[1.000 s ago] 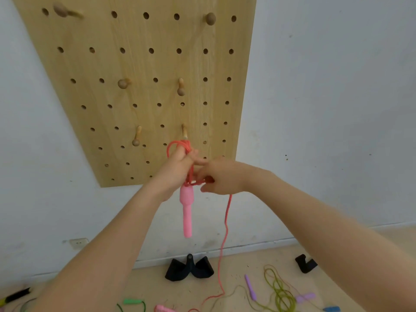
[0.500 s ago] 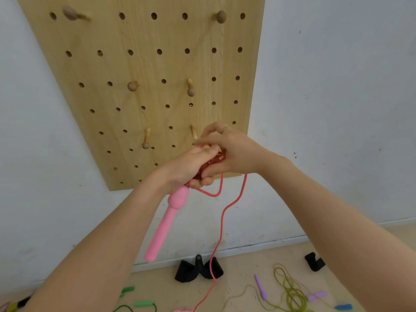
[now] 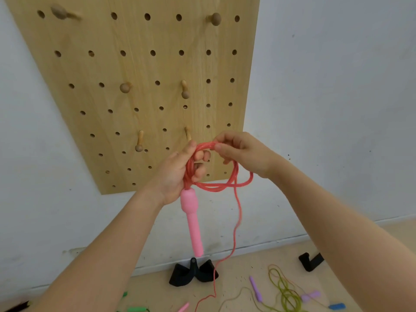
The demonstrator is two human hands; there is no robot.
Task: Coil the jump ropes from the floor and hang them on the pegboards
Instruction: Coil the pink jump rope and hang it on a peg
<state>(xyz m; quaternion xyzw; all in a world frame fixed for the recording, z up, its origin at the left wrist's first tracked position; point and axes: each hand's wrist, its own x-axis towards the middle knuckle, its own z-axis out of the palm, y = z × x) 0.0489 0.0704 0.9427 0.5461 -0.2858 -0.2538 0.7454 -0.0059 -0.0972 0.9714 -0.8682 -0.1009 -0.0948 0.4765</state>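
Before the wooden pegboard [image 3: 139,70] | my left hand [image 3: 177,174] grips red jump rope [image 3: 213,176] coils, pink handle [image 3: 192,224] dangling below | my right hand [image 3: 243,154] pinches the loop's top | tail trails to floor [image 3: 236,289]

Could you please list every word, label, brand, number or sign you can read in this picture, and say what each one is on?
None: no readable text shows anywhere in the head view.
The wooden pegboard bears only holes and pegs.
The pink handle of the red jump rope, held by the left hand and right hand, shows no print.
The handles and ropes on the floor show no lettering; they are too small to rule out fine print.
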